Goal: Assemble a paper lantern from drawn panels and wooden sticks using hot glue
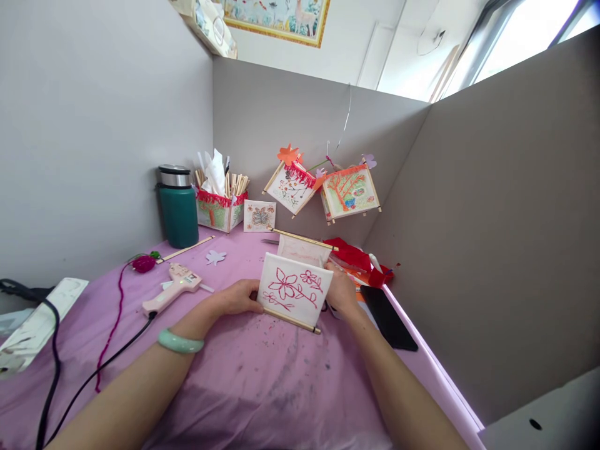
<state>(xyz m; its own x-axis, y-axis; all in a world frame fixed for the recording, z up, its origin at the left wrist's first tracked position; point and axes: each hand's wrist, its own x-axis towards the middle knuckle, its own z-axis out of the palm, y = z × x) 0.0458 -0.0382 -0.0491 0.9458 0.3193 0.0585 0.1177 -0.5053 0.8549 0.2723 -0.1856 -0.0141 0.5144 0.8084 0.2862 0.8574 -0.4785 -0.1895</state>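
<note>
A white panel (296, 286) with red-drawn flowers stands tilted in front of me, a thin wooden stick (291, 319) along its lower edge. Behind it is a second pale panel (304, 248), with a wooden stick (304, 239) along its top; how the two join is hidden. My left hand (240, 296), below a pale green bangle (180, 342) on the wrist, is closed on the flower panel's left edge. At the right edge, my right hand (341, 290) grips the panel, its fingers mostly hidden behind it.
Left of my hands lie a pink glue gun (172, 289) with its cord and magenta yarn (144, 263). A green bottle (178, 209) and a decorated box of sticks (220, 211) stand behind. Decorated panels (351, 191) hang ahead. Right lie a black phone-like slab (388, 317) and red material (349, 253).
</note>
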